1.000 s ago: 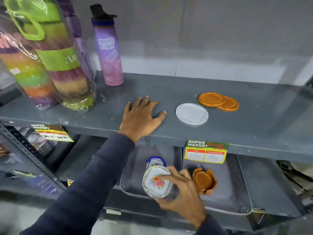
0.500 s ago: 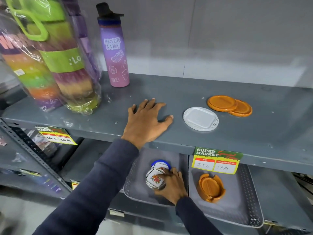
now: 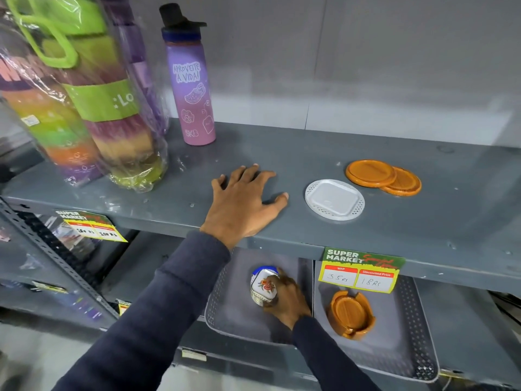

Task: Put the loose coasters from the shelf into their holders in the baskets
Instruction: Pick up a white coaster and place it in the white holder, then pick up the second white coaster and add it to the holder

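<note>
Fingers of the right hand (image 3: 284,299) pinch a floral coaster (image 3: 264,286) in the left basket (image 3: 225,314). Left hand (image 3: 242,204) lies spread flat near the shelf (image 3: 423,221) edge; beside its thumb, a white perforated coaster (image 3: 334,199), then two round orange coasters (image 3: 382,176).

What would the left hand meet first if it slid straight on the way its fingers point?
Probably nothing: the left hand lies flat on the upper shelf, fingers aimed at the back wall. The purple bottle stands left of that line, though depth is hard to judge.

Grey metal shelving (image 3: 366,238), pale wall (image 3: 394,66)
</note>
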The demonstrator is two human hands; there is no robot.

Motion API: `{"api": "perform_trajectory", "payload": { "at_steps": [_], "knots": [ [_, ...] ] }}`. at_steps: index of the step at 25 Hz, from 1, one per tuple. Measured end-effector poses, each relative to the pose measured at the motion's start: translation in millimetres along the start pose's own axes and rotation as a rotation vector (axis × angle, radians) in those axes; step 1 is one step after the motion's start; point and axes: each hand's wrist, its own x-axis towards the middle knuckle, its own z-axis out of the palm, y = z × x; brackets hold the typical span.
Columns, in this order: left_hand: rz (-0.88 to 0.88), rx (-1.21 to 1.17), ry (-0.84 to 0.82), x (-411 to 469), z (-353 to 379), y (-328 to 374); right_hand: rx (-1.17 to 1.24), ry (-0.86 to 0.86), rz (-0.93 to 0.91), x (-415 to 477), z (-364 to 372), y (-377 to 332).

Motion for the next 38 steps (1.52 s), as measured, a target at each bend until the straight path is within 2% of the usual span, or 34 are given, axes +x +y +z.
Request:
{"api": "perform_trajectory", "payload": {
  "at_steps": [3,7,11,12,14,17,22,25,28,31,33,36,38],
  "knots": [
    [0.000,0.009,-0.009,0,-1,1,0.020,0.086,-0.071,-13,-13,-12],
    [-0.002,0.012,-0.023,-2,-2,3,0.250,0.570,-0.475,-68,-65,-60],
    [-0.008,0.001,-0.050,-2,-2,1,0.361,0.943,-0.787,-132,-157,-120],
    [-0.002,0.001,-0.059,-2,-1,2,0.365,1.005,-0.814,-142,-183,-129],
    [0.002,0.016,-0.073,-2,0,0,0.399,1.080,-0.758,-145,-226,-139],
    [0.005,0.011,-0.081,-3,-2,1,0.387,1.105,-0.494,-126,-273,-127],
    [-0.005,-0.019,-0.071,-3,-4,2,0.119,0.742,-0.004,-89,-283,-87],
    [-0.005,-0.015,-0.067,-4,-4,2,0.090,0.671,0.097,-83,-273,-81],
    [0.001,-0.017,-0.061,-4,-4,2,0.061,0.663,0.075,-79,-275,-79],
    [0.007,-0.016,-0.063,-3,-5,2,0.041,0.697,-0.036,-82,-279,-81],
    [0.010,-0.005,-0.063,-4,-4,1,0.077,0.819,-0.176,-98,-284,-93],
    [0.019,-0.011,-0.079,-6,-6,1,0.113,1.136,-0.448,-138,-296,-120],
    [0.006,-0.013,-0.090,-7,-9,4,0.188,1.245,-0.589,-160,-303,-135]
  ]
}}
